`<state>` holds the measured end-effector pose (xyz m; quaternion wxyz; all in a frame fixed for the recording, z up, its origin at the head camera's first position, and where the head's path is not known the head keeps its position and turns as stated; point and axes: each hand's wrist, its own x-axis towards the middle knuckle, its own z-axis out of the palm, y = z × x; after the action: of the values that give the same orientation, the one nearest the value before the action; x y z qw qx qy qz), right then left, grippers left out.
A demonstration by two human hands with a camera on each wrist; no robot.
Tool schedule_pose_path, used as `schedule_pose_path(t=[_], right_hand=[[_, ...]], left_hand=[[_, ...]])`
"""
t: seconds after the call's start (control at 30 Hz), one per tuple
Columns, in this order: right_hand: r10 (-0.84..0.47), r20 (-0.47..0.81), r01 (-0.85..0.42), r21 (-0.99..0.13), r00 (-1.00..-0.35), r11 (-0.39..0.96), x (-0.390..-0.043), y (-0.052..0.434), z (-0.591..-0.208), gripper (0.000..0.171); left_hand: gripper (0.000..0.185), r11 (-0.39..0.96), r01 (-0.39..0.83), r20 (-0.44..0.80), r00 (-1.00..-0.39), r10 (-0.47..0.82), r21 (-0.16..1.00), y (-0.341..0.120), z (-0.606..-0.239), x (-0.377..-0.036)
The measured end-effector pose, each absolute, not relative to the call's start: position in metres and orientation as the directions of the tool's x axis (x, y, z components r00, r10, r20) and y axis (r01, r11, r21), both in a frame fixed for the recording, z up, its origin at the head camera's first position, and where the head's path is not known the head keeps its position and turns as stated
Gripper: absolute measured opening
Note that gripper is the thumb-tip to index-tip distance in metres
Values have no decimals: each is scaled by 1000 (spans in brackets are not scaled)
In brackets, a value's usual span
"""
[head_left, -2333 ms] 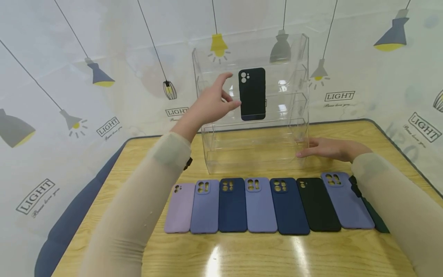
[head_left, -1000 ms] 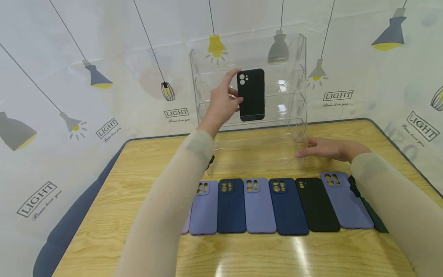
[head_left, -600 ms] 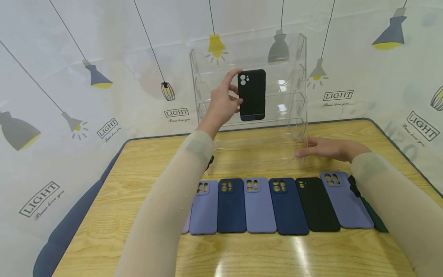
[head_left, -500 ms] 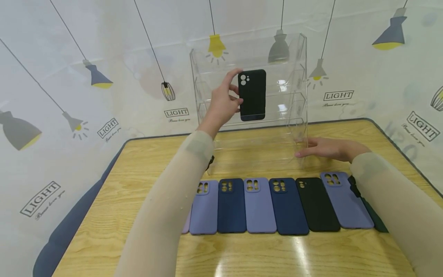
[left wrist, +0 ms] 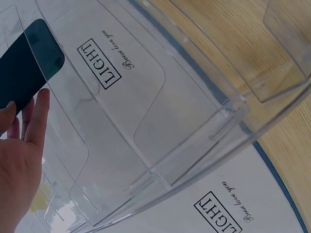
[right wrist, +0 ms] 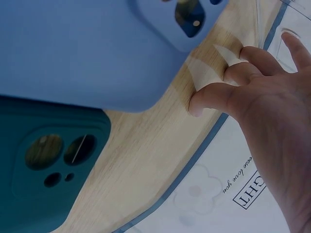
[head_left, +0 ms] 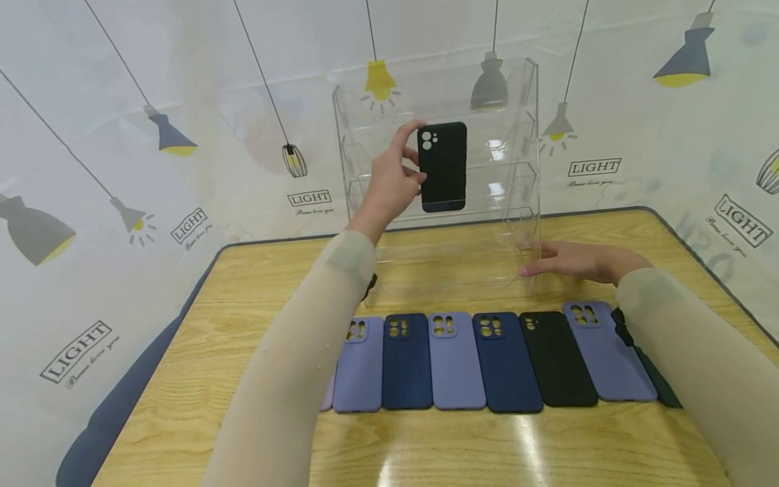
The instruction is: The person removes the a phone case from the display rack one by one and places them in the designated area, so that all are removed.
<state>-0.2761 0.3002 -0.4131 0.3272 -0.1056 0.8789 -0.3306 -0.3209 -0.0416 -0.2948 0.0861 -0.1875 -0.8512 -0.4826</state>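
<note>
A black phone case (head_left: pixel 443 166) stands upright at a middle level of a clear stepped display rack (head_left: pixel 435 257). My left hand (head_left: pixel 389 182) pinches the case by its left edge, index finger at the top corner and thumb lower down. In the left wrist view, the same case (left wrist: pixel 29 58) shows partly through the clear panels, with the left fingers (left wrist: pixel 38 121) at its edge. My right hand (head_left: pixel 578 260) holds the rack's lower right side. Bent right fingers (right wrist: pixel 214 97) touch the clear panel in the right wrist view.
Several phone cases lie side by side in front of the rack: lilac (head_left: pixel 359 368), navy (head_left: pixel 406 365), black (head_left: pixel 558 362) and, partly under the right forearm, dark green (head_left: pixel 660 382). The left forearm mostly covers a pink case (head_left: pixel 328 392). A printed cloth wall (head_left: pixel 255 101) stands behind the wooden table (head_left: pixel 201 358).
My left hand has moved right from beside the black phone case and taken hold of its left edge. Since then the hand and case have barely shifted. The right hand keeps its place.
</note>
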Motion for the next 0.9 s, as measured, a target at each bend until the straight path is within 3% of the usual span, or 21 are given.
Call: schedule_pose_path(t=[0.9], right_hand=[[-415, -487, 12, -659, -769, 752, -276, 300, -414, 105]], left_hand=[[84, 497, 418, 344, -909, 236, 760, -41, -296, -320]])
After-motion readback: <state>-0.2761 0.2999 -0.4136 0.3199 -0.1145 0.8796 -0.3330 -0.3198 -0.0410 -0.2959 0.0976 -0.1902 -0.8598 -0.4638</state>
